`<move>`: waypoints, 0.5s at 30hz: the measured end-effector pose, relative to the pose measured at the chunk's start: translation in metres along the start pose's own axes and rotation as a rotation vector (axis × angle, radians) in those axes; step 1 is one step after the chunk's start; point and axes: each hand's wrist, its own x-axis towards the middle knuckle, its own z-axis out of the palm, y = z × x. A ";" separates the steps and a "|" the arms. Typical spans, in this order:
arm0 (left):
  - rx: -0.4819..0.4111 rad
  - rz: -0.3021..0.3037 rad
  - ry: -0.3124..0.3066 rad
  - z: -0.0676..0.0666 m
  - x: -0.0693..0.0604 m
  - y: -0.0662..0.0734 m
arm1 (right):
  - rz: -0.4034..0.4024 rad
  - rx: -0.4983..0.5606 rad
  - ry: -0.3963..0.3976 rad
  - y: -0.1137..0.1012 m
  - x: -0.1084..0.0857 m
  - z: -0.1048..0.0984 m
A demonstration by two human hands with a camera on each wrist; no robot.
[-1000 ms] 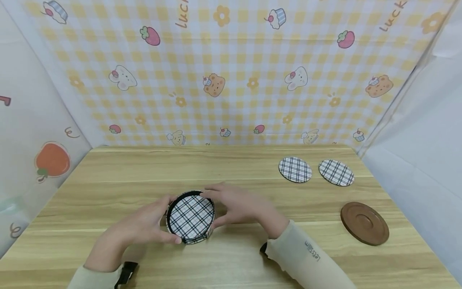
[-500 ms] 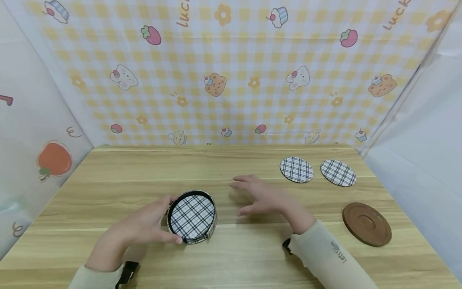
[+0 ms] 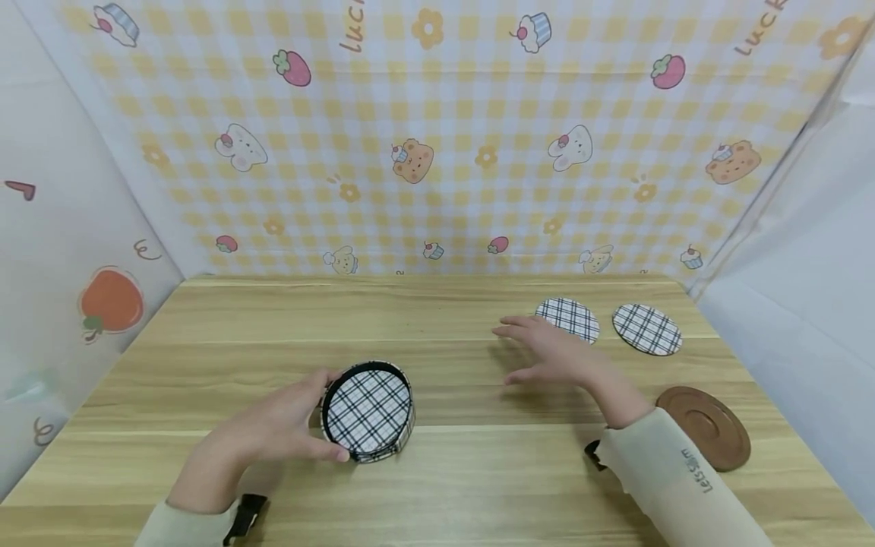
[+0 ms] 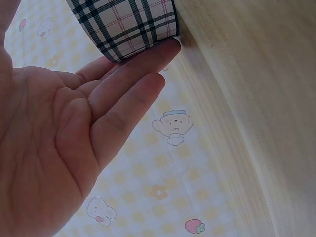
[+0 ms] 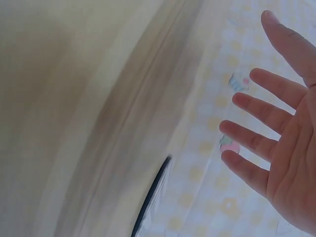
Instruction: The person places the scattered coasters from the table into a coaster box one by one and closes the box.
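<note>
A round plaid holder (image 3: 405, 434) with a black inner rim stands on the table, a plaid disc (image 3: 368, 410) lying inside it. My left hand (image 3: 273, 425) grips the holder from its left side, thumb at the front and fingers round the back. In the left wrist view, fingers of the left hand (image 4: 74, 133) lie against the plaid side wall (image 4: 133, 24). Spread and holding nothing, my right hand (image 3: 557, 353) hovers over the table, partly covering a flat plaid coaster (image 3: 570, 315). The right wrist view shows the right hand (image 5: 281, 143) with fingers apart, a dark coaster edge (image 5: 150, 197) below.
Another plaid coaster (image 3: 646, 330) lies at the back right. A brown round dish (image 3: 718, 433) sits at the right, partly behind the right sleeve (image 3: 683, 471). A yellow checked cloth (image 3: 451, 106) hangs behind the wooden table (image 3: 451, 486).
My right hand has left the holder's right side and moved right, to the front of the nearer loose coaster. The left hand has kept its grip on the holder, which stays in place.
</note>
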 end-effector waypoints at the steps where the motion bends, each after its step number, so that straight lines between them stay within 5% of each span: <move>1: -0.003 0.002 0.000 0.000 0.000 0.000 | 0.008 -0.004 0.006 0.004 -0.002 -0.001; 15: -0.021 0.007 0.009 0.000 -0.001 0.001 | 0.083 0.004 0.044 0.053 -0.013 -0.015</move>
